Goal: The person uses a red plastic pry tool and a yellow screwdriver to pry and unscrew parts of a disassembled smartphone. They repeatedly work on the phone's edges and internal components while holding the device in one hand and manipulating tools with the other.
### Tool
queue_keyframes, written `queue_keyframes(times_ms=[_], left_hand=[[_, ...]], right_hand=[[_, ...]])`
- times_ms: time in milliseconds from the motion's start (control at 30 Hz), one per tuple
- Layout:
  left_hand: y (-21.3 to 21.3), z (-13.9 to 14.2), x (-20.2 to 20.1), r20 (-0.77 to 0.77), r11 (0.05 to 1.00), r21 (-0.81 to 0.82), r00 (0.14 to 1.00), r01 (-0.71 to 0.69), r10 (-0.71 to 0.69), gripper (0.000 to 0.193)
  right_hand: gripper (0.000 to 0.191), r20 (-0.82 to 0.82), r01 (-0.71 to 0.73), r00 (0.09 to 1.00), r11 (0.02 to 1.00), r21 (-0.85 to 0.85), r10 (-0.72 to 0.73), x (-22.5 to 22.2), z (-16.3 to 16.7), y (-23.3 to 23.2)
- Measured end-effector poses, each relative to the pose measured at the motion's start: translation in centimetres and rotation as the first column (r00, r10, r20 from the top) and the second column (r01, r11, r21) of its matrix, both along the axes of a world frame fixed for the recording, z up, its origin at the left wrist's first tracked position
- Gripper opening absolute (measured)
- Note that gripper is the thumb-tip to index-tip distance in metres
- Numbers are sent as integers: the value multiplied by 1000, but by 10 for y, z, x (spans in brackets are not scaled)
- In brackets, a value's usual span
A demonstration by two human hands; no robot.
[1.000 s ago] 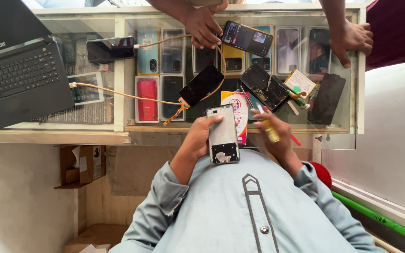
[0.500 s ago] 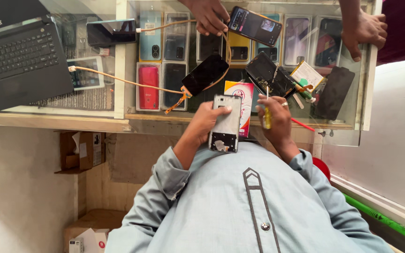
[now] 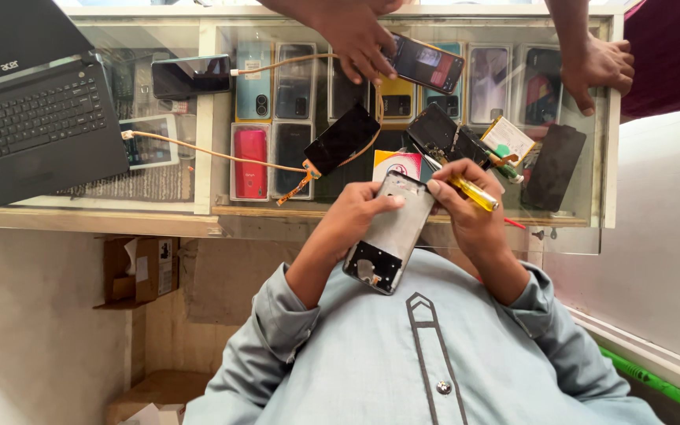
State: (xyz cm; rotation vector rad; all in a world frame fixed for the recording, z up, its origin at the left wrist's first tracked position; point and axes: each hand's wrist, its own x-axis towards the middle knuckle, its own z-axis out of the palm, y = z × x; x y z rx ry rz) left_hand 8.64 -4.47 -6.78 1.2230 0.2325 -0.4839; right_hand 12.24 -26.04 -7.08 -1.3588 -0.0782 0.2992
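My left hand (image 3: 356, 216) grips the opened phone (image 3: 387, 236) from its left edge, now tilted more steeply and closer to my chest than a moment ago, just above the glass counter (image 3: 206, 118). My right hand (image 3: 470, 208) has closed in on its top corner, fingers (image 3: 438, 189) touching the frame while wrapped around the yellow screwdriver (image 3: 474, 193). That puts the tool beside the work.

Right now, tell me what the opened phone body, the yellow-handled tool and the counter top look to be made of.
Opened phone body, in the left hand: probably metal or plastic, matt silver-grey, with a dark lower part.
Yellow-handled tool, in the right hand: clear yellow plastic handle, glossy and see-through; its tip is hidden.
Counter top: glass, since the boxes beneath show through, on what looks like a wooden frame.
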Motion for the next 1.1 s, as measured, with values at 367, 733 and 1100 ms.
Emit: queue_keyframes(times_ms=[367,733,1100], left_hand=[[8,1,-34,-340,497,-786,928,-368,150,89],[-4,17,-44,-5,921,-257,953,-294,303,32],[-58,35,-49,-42,893,-212,917,-396,397,31]], right_hand=[[12,-315,215,944,906,365,-98,-12,-24,-21],[12,-2,114,993,987,113,-114,-15,-1,-23],[17,-17,-17,1000,988,-154,14,-1,1,-87]])
